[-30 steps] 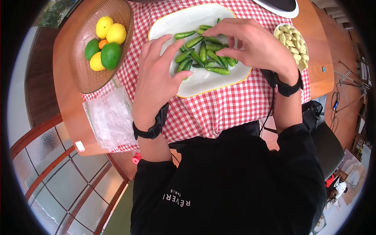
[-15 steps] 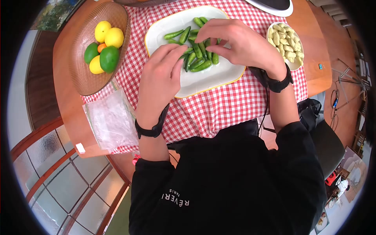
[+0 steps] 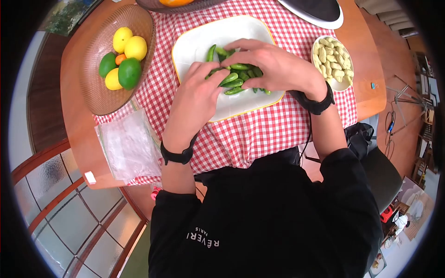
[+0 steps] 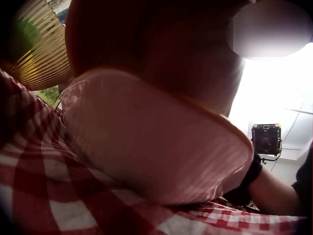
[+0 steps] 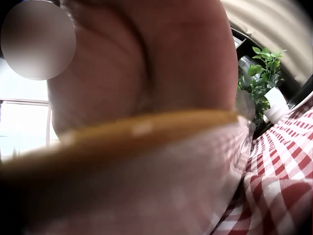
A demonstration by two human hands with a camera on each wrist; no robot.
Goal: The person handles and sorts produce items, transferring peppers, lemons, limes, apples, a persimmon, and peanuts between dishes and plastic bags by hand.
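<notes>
Several green peppers point(image 3: 232, 83) lie heaped on a white plate point(image 3: 199, 41) with a yellow rim. At the heap's left side is the left hand point(image 3: 192, 99), its fingers bent loosely and touching the peppers. The right hand point(image 3: 282, 69) reaches over the heap from the right, thumb and fingers spread around several peppers. Both wrist views show mostly a palm, the left hand point(image 4: 156, 49) and the right hand point(image 5: 146, 58), beyond the plate's outer wall point(image 4: 151, 142), with the plate's yellow rim point(image 5: 146, 128) close up; the fingertips are hidden there.
A ribbed brown bowl point(image 3: 95, 69) with lemons and green fruit stands left of the plate. Peanuts fill a white bowl point(image 3: 348, 85) at right. A clear plastic bag point(image 3: 130, 146) lies at the near left on the checked cloth point(image 3: 259, 134). A dark round object point(image 3: 320, 8) sits far right.
The peppers have been pushed into a different, tighter heap, and one at the heap's far left now stands more upright. Both hands have shifted over it. The view has moved slightly, showing more of the far bowl.
</notes>
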